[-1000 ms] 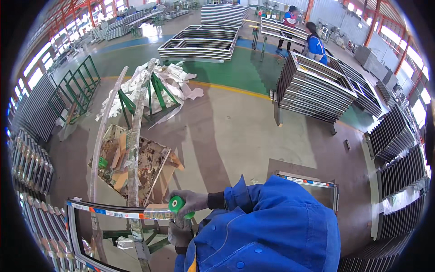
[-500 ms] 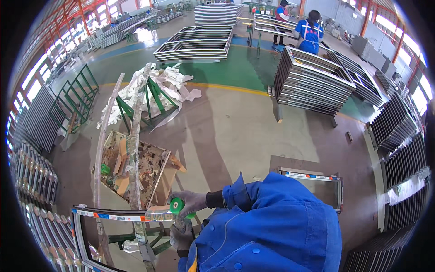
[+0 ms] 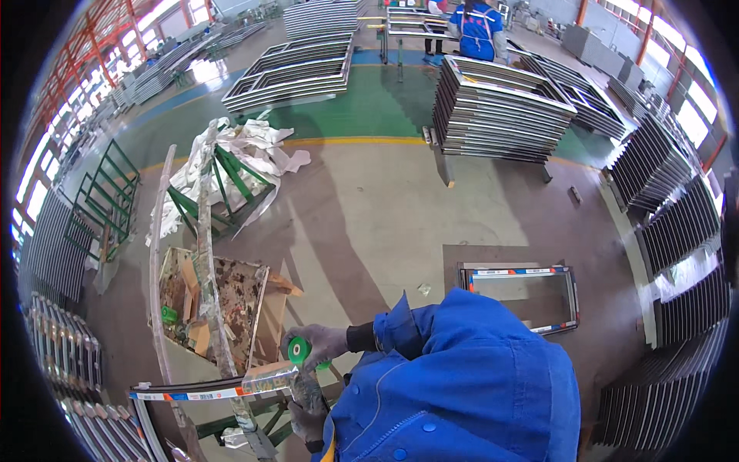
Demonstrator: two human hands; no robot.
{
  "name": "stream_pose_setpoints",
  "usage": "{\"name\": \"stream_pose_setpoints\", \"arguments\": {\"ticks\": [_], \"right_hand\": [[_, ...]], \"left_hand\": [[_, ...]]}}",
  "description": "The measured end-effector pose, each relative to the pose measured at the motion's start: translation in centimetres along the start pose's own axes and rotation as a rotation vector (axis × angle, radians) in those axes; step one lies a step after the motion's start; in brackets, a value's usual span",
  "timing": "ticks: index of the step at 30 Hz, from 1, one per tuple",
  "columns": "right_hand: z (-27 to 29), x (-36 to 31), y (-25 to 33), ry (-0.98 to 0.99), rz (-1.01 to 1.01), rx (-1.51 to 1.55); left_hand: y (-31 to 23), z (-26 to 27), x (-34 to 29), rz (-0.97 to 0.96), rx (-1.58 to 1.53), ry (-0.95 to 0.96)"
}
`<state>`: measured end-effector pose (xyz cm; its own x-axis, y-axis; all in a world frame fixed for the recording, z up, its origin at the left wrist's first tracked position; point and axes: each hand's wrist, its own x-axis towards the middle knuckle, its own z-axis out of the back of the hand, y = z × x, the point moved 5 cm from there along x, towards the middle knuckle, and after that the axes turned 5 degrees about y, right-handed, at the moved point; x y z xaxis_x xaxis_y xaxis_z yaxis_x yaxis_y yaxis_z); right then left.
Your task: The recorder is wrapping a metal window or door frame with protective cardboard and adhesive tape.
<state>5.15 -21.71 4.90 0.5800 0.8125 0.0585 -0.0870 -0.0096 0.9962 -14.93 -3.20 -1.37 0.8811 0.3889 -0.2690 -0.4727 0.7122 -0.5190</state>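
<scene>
A grey floor (image 3: 400, 223) with a green band across its far part spreads under everything. On it stands a tall stack of metal frames (image 3: 504, 119) on the right; a lower stack of frames (image 3: 289, 73) lies farther off to its left, and a co-worker in blue (image 3: 476, 32) stands just behind the tall one. Two long, worn rails (image 3: 205, 254) run away on the left, over a speckled board (image 3: 240, 289) bearing wood offcuts (image 3: 189, 281), toward crumpled white sheeting (image 3: 281, 135). A small labelled rectangular frame (image 3: 514, 272) lies on the floor right of the person.

The dark frame in work (image 3: 185, 396), with a white, blue and orange strip along its edge, lies across the rails near the lower edge. The right hand (image 3: 319, 345), grey-gloved, is closed around a green-ended tape roll (image 3: 299, 350); clear tape (image 3: 269, 379) runs from it onto the frame's side. The left hand (image 3: 309, 420), also gloved, is just below, at the frame's near end; its fingers are partly hidden, so its grip cannot be told.
</scene>
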Motion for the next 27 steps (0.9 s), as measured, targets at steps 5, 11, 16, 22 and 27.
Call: {"name": "stream_pose_setpoints", "arguments": {"ticks": [5,11,16,22,27], "right_hand": [[2.0,-1.5,0.0,-0.073,-0.08,-0.038],[2.4,-2.4,0.1,-0.113,-0.074,-0.083],[0.3,-1.2,1.2,0.01,0.015,-0.085],[-1.4,0.6,2.8,0.139,-0.003,0.09],[-2.2,4.3,1.2,0.128,-0.122,0.178]], "left_hand": [[-1.1,2.0,-1.1,-0.077,-0.07,0.036],[-9.0,12.3,-2.2,-0.33,-0.157,-0.172],[-20.8,23.7,-6.6,-0.643,0.017,-0.393],[-29.8,29.3,-12.0,-0.982,0.012,-0.539],[-27.1,27.5,-9.2,-0.787,-0.003,-0.496]]}}
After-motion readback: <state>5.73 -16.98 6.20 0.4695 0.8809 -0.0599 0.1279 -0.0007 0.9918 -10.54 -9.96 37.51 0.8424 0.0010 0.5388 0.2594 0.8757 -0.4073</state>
